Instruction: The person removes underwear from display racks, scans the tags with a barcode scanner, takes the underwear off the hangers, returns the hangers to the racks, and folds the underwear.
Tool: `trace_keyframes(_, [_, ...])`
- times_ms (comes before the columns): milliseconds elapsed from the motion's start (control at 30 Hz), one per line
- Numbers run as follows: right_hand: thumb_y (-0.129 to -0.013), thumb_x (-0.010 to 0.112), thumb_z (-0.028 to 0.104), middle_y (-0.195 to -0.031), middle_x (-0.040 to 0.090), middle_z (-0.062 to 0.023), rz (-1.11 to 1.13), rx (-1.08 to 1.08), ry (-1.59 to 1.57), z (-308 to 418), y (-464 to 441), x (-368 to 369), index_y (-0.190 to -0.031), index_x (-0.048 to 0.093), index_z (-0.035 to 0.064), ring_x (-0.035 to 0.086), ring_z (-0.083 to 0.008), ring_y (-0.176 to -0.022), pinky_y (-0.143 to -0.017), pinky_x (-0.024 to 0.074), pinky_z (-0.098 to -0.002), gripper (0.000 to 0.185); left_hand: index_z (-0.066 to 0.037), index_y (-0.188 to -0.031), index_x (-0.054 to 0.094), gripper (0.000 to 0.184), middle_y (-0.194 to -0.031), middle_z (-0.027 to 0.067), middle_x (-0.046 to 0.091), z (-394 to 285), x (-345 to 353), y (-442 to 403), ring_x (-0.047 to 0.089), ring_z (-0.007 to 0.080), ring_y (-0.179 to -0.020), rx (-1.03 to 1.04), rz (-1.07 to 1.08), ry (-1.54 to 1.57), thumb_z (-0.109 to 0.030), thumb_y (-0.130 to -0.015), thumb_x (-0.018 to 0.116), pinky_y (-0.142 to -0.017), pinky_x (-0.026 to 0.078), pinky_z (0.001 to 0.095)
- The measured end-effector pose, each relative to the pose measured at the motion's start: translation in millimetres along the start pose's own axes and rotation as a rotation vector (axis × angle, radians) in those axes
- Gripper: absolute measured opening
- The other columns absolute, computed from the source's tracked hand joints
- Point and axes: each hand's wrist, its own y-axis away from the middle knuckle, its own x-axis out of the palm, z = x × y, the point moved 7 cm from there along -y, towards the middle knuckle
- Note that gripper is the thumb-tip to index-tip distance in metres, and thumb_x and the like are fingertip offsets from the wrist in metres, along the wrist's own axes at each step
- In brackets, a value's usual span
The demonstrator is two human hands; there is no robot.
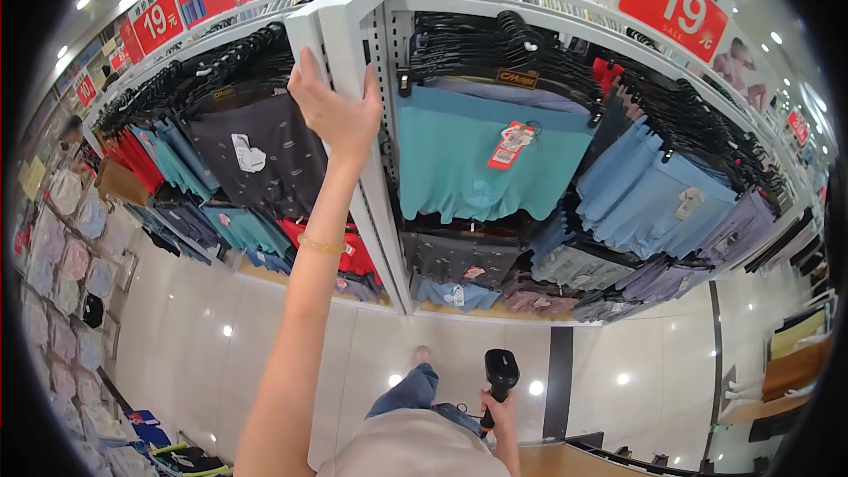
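My left hand [338,115] reaches up and grips the white upright post [329,28] of a display rack, fingers on its left side and thumb on its right. A yellowish bracelet [321,246] circles that wrist. Low by my body, my right hand [500,413] is wrapped round the handle of a black barcode scanner [502,371], its head pointing up and away. Just right of the post hang teal boxer briefs [459,155] with a red tag [510,146]. Dark patterned boxer briefs [265,146] with a white tag [248,154] hang to the left.
Light blue boxer briefs [658,199] hang farther right, with more pairs on the lower rows. Red price signs [676,2] stand above the rack. Packaged garments [66,274] line a wall at left. Shiny tiled floor [291,344] lies below, with a wooden surface [565,459] near my right side.
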Motion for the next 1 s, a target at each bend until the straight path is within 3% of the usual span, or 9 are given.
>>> trace_keyframes(100, [-0.07, 0.063, -0.001, -0.063, 0.049, -0.0024, 0.06, 0.03, 0.075, 5.0, -11.7, 12.7, -0.101, 0.054, -0.0006, 0.048, -0.0101, -0.048, -0.046, 0.0389, -0.024, 0.033, -0.002, -0.129, 0.029, 0.082, -0.108, 0.0228, 0.04, 3.1, 1.7, 1.6, 0.043, 0.0387, -0.1, -0.013, 0.003, 0.021, -0.019, -0.063, 0.073, -0.082, 0.039, 0.0431])
trace_keyframes(500, [-0.072, 0.063, 0.001, -0.063, 0.05, -0.0021, 0.142, 0.01, 0.078, 25.9, -12.4, 45.1, -0.105, 0.053, -0.0006, 0.047, -0.0097, -0.05, -0.048, 0.0392, -0.0243, 0.035, -0.002, -0.129, 0.03, 0.081, -0.107, 0.0231, 0.04, 5.7, 2.8, 2.3, 0.042, 0.0388, -0.101, -0.006, 0.004, 0.038, -0.02, -0.063, 0.073, -0.082, 0.038, 0.0435])
trace_keyframes(800, [-0.07, 0.066, 0.005, -0.059, 0.051, -0.0037, 0.165, 0.047, 0.123, 31.5, 0.3, 49.1, -0.082, 0.05, 0.0012, 0.049, -0.011, -0.048, -0.046, 0.0387, -0.0247, 0.021, -0.001, -0.128, 0.031, 0.079, -0.11, 0.0233, 0.04, 9.3, 4.0, 1.7, 0.042, 0.0395, -0.102, -0.017, 0.007, 0.056, -0.023, -0.065, 0.073, -0.083, 0.038, 0.045])
trace_keyframes(1000, [-0.07, 0.066, 0.005, -0.062, 0.051, -0.003, 0.216, 0.055, 0.192, 36.4, -5.6, 53.4, -0.089, 0.051, 0.0009, 0.049, -0.0108, -0.048, -0.047, 0.039, -0.0245, 0.025, -0.001, -0.129, 0.03, 0.08, -0.111, 0.0201, 0.039, 7.6, 1.6, 1.4, 0.043, 0.0369, -0.103, -0.024, 0.031, -0.005, -0.025, -0.067, 0.074, -0.084, 0.039, 0.042])
